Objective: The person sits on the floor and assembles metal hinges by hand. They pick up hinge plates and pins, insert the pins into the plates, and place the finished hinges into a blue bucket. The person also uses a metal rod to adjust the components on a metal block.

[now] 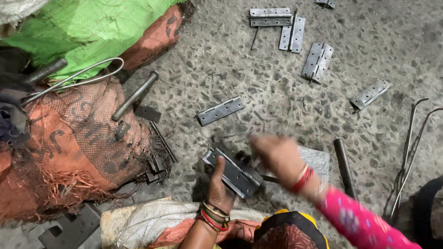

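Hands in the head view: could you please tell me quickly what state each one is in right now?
Left hand: closed around a grey metal hinge, held just above the floor.
Right hand: motion-blurred beside the hinge; cannot tell whether open or closed, or holding anything.

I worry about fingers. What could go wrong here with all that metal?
The left hand holds a metal hinge by its edges, which might nick the fingers. The right hand is blurred mid-move close to it, so it might get knocked. Loose hinges and thin rods on the floor could hurt if someone stepped on them.

A hinge [233,172] sits in the left hand [220,185]. The right hand [280,156] is at its 2 o'clock. More hinges [317,61] lie on the floor [361,34] at 12 o'clock, sacks [81,139] at 9 o'clock.
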